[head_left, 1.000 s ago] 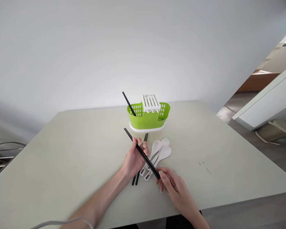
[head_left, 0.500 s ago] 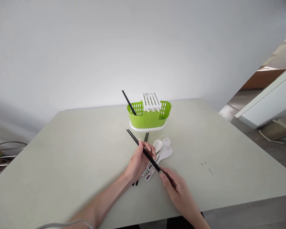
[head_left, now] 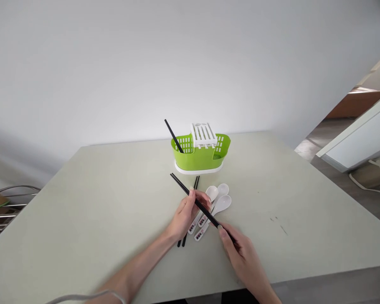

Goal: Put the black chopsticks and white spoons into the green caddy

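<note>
1. Spoons (head_left: 222, 204), three and white, lie right of centre; the held chopsticks (head_left: 206, 211) cross above their handles in mid-frame.
2. Loose chopsticks (head_left: 184, 242), black too, lie on the table (head_left: 82, 211) at lower centre, partly hidden by the left hand (head_left: 186, 212).
3. That hand pinches the held chopsticks between thumb and fingers near their middle; the right hand (head_left: 245, 253) closes around their lower end.
4. A grey cable (head_left: 82, 298) crosses the forearm at bottom left.
5. Upper centre, a green basket (head_left: 198, 162) wears a white slatted top (head_left: 204, 135); something black and stick-like (head_left: 173, 135) leans out of its left opening.
</note>
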